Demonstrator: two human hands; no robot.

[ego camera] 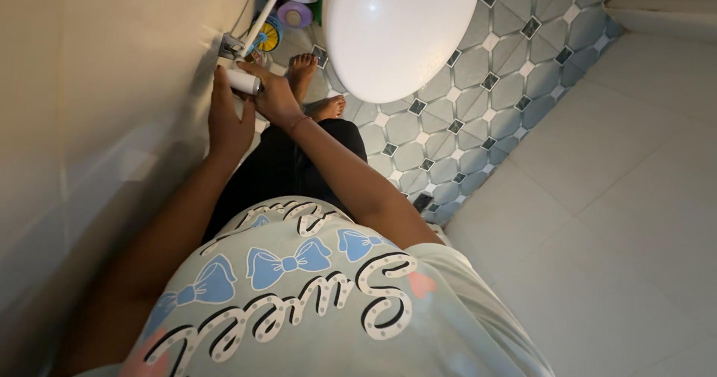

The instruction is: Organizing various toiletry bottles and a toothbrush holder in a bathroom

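At the far left rises a pale tiled wall [89, 85], and the person's left hand [228, 115] lies close along it, fingers stretched long and fairly straight so that the tips reach the near end of a white cylinder [243, 82]; it steadies rather than grasps. The white cylinder juts from the wall just below a small metal valve [230, 47], from which a thin white hose [265, 17] slants up and away. Just to the right, the right hand [276, 97] is curled round the cylinder's outer end, thumb over the top; how tightly the hidden fingers close cannot be told. Judging from this, the work in hand is at the gripping stage: both hands are set on the wall fitting, one bracing, one holding. Any further move would call for a firm hold by the right hand while the left keeps the piece from shifting against the wall, with care for the hose above. Below the hands stand the person's bare feet [302, 67] on a patterned grey tiled floor [463, 100]. Behind them sit a purple container [295, 14] and a round yellow and blue object [267, 38]. Further right a closed white toilet lid [396, 26] bulges into view.
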